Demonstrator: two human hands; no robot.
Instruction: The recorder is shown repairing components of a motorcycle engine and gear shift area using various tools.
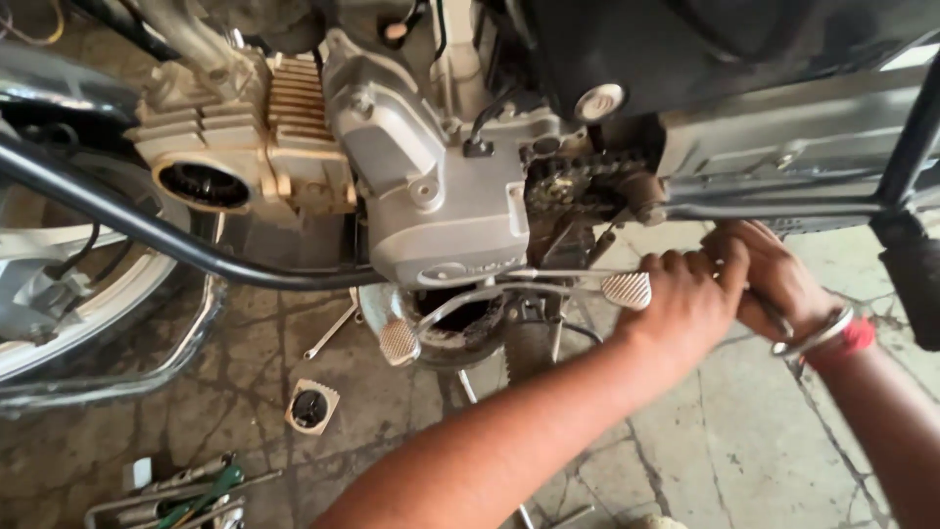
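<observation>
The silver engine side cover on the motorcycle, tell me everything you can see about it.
The silver engine side cover is dull grey cast metal, smooth and rounded, with bolts along its edge. It sits at mid-frame, right of the dusty tan finned cylinder and left of the greasy chain sprocket area. A black frame tube passes its lower left. Neither hand touches it; both work further right.
</observation>
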